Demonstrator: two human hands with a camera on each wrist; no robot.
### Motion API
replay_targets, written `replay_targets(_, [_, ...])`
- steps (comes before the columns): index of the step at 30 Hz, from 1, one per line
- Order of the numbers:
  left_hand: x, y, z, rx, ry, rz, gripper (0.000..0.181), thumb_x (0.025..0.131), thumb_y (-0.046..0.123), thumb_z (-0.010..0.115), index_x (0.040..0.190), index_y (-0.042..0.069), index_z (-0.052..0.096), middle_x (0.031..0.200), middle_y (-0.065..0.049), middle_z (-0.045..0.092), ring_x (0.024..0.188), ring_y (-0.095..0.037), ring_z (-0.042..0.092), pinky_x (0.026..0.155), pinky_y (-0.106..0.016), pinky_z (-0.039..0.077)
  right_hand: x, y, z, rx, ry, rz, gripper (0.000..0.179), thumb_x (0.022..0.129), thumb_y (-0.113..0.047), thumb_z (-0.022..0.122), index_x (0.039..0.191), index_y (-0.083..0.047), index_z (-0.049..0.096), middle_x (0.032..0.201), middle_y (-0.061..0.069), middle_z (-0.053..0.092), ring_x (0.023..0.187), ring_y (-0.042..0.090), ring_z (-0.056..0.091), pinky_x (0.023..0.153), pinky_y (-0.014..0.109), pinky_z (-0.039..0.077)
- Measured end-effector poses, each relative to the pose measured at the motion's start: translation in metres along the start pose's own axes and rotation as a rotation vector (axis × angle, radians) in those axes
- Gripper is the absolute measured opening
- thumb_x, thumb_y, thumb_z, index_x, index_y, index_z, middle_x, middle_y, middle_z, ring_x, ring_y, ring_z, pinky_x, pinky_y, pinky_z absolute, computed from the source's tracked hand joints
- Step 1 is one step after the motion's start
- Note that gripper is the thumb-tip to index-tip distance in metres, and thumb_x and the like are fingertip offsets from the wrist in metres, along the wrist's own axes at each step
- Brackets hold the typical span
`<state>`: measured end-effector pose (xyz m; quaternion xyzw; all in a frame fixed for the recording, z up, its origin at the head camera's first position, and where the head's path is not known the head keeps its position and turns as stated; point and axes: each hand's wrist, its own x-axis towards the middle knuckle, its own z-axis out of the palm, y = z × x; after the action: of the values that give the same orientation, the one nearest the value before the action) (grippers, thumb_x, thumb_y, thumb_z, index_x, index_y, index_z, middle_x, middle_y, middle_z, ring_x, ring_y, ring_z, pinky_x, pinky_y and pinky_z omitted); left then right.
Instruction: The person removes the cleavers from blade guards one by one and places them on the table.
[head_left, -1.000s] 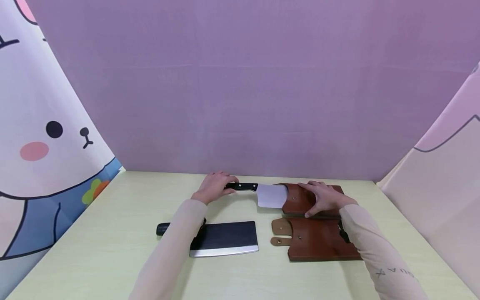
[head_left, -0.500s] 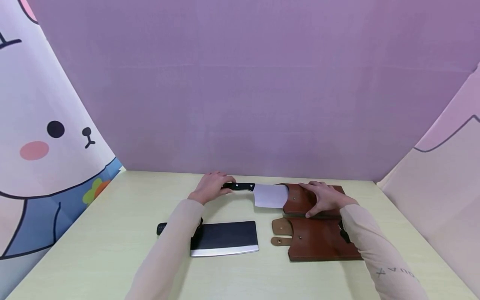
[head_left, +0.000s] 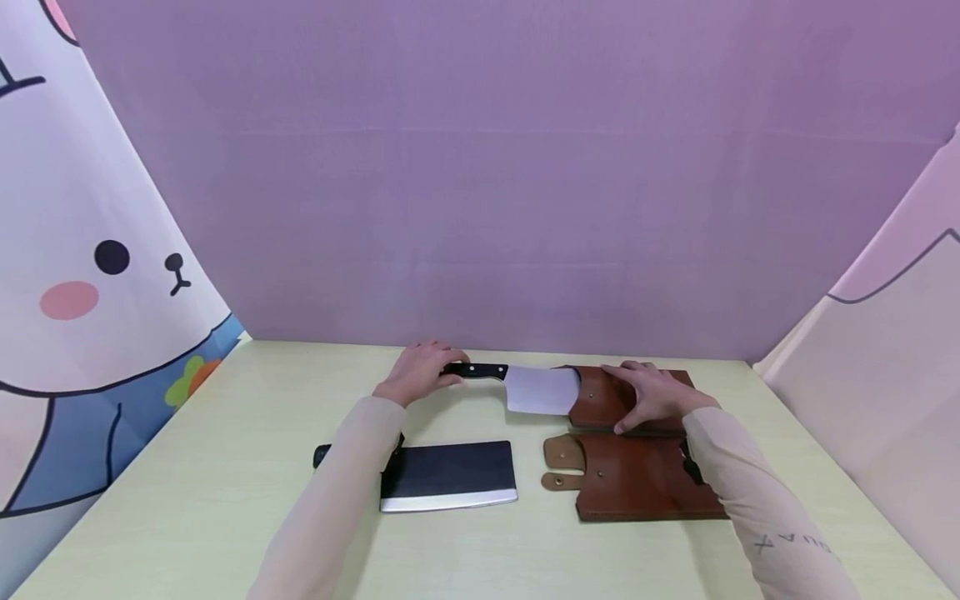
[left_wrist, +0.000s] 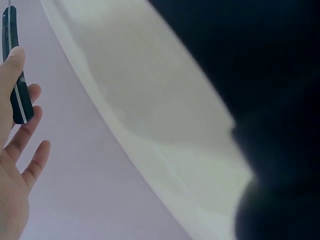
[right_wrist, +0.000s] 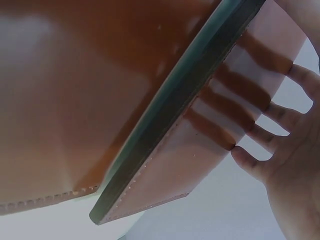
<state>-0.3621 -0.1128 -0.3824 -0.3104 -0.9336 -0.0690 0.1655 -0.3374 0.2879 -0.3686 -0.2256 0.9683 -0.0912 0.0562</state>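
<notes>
In the head view my left hand (head_left: 422,372) pinches the black riveted handle of a cleaver (head_left: 542,391) between thumb and fingers. The left wrist view shows the thumb on one side of that handle (left_wrist: 20,100). The cleaver's silver blade points right, its front part hidden inside a brown leather sheath (head_left: 592,398). Spread across this sheath, my right hand (head_left: 654,395) holds it, thumb at the near edge and fingertips at the far edge. Those fingertips (right_wrist: 240,152) meet the sheath's edge in the right wrist view.
Nearer on the pale table (head_left: 465,554) lies a wide dark-bladed cleaver (head_left: 450,475), its handle partly under the left sleeve. A second brown sheath (head_left: 645,479) with tan straps lies beside it, below the right wrist. A purple backdrop (head_left: 480,208) rises behind.
The left hand has drawn the cleaver a little to the left, so more blade shows outside the sheath. The right hand keeps its hold on the sheath.
</notes>
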Motion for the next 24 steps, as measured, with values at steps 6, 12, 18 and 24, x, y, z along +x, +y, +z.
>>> replay_targets(6, [0.0,-0.003,-0.003,0.001,-0.015,-0.01,0.03,0.082,0.034,0.067,0.11,0.025,0.063,0.102,0.001,0.064,0.1,-0.022,0.056,0.088,-0.041,0.043,0.001,0.001,-0.001,-0.004,0.001,0.007,0.103,0.057,-0.048,0.081,0.141,-0.013,0.032,0.138,0.026,0.034,0.123,0.048,0.03,0.091,0.069,0.028])
replay_targets(12, [-0.002,-0.005,-0.007,0.014,-0.006,-0.004,0.03,0.081,0.034,0.067,0.109,0.025,0.064,0.1,0.001,0.064,0.099,-0.022,0.057,0.088,-0.041,0.043,0.001,0.002,-0.001,-0.008,-0.002,0.014,0.104,0.056,-0.049,0.081,0.141,-0.014,0.032,0.139,0.026,0.033,0.123,0.048,0.029,0.093,0.07,0.025])
replay_targets(18, [-0.005,-0.007,-0.009,0.029,-0.009,-0.013,0.03,0.08,0.036,0.067,0.109,0.026,0.064,0.096,0.001,0.063,0.095,-0.022,0.056,0.085,-0.04,0.044,0.001,0.003,-0.001,-0.01,-0.003,0.022,0.104,0.056,-0.049,0.081,0.141,-0.014,0.032,0.139,0.026,0.033,0.123,0.048,0.029,0.093,0.07,0.025])
replay_targets(24, [-0.007,-0.008,-0.011,0.046,-0.017,-0.019,0.031,0.081,0.038,0.065,0.11,0.027,0.063,0.096,0.002,0.062,0.095,-0.021,0.056,0.082,-0.04,0.045,0.0,0.003,-0.002,-0.006,0.0,0.019,0.104,0.056,-0.049,0.081,0.141,-0.013,0.032,0.139,0.027,0.033,0.123,0.048,0.029,0.093,0.07,0.024])
